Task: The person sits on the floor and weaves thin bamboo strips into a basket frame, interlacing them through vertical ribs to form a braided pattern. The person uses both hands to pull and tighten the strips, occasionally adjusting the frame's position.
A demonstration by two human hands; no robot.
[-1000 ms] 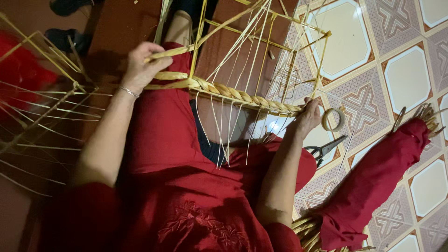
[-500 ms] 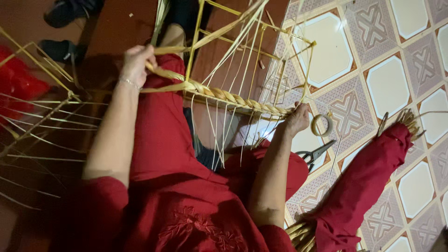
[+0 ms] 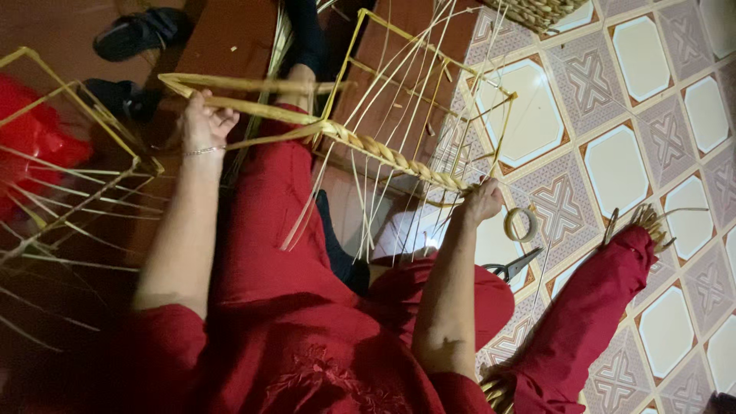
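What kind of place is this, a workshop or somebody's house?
Probably a home floor used for basket weaving. The person sits on patterned floor tiles, both hands on a half-woven basket frame of pale strips. Scissors, a tape roll and a woven basket lie nearby.

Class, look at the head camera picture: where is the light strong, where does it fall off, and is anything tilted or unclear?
Head view: brightest on the patterned floor tiles at right, with pale glare there; the left side sinks into shadow, so the black shoes show dimly; the whole frame is rotated; the left hand, right hand and braided straw edge are fairly sharp.
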